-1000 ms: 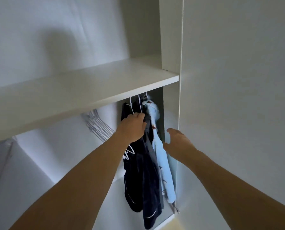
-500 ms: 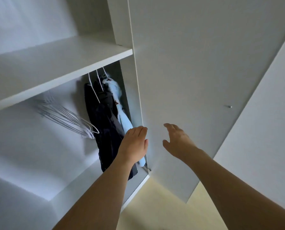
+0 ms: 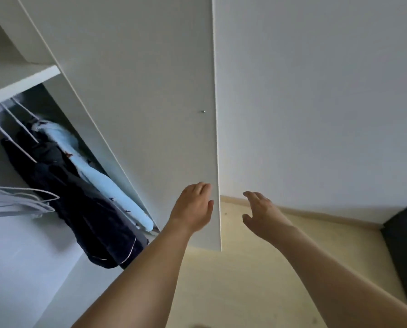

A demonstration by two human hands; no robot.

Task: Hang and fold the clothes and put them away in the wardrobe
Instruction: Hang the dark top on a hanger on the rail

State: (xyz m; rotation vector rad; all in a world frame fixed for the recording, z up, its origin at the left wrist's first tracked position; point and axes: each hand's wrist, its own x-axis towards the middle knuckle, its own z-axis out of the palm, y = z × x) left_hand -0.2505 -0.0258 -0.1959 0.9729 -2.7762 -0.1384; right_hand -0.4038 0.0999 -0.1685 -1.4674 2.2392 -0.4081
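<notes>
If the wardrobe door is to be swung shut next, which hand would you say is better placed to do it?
Probably the left hand: its straight fingers lie against the wardrobe door near its free edge. The right hand hovers open beyond that edge, over the floor, touching nothing.

The wardrobe [image 3: 20, 245] is white and stands open at 9 o'clock. Its white door [image 3: 138, 102] swings out toward 12 o'clock, and the door's thin edge runs down the middle. A tiny silver screw sits near that edge. Inside, a white shelf [image 3: 20, 79] runs across the top. Under the shelf, clothes hang on thin white hangers [image 3: 20, 131]. The dark clothes [image 3: 84, 204] are navy with thin pale lines near the bottom. The light blue garment [image 3: 117, 192] has tiny dark marks and hangs just beside the dark clothes, next to the wardrobe's side wall. At 9 o'clock, a bunch of bare white hangers [image 3: 20, 201] sticks out.
</notes>
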